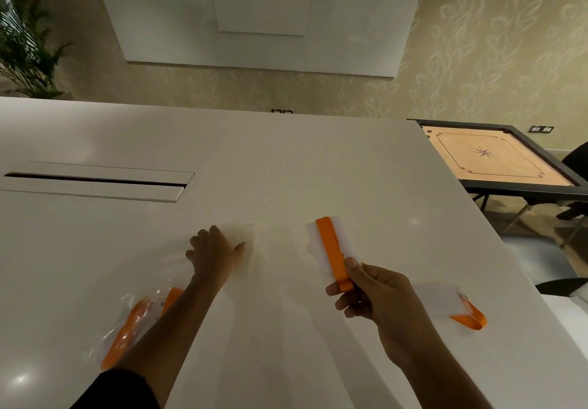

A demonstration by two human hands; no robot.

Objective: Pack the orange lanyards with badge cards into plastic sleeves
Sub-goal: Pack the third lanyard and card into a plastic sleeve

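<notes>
While packed sleeve (127, 329) holds a lanyard, right hand (375, 294) grips another (334, 252).

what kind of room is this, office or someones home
Probably an office or clubhouse meeting and recreation room, not a home: a long white table with a built-in cable slot, a large whiteboard on the wallpapered wall, and a carrom board beside the table.

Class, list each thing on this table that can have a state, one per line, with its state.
Left hand: resting on a clear empty sleeve.
Right hand: gripping a folded lanyard with card.
Packed lanyards: bagged, lying under the left arm.
Spare lanyard with card: unpacked, lying flat.
Table slot: open.
</notes>
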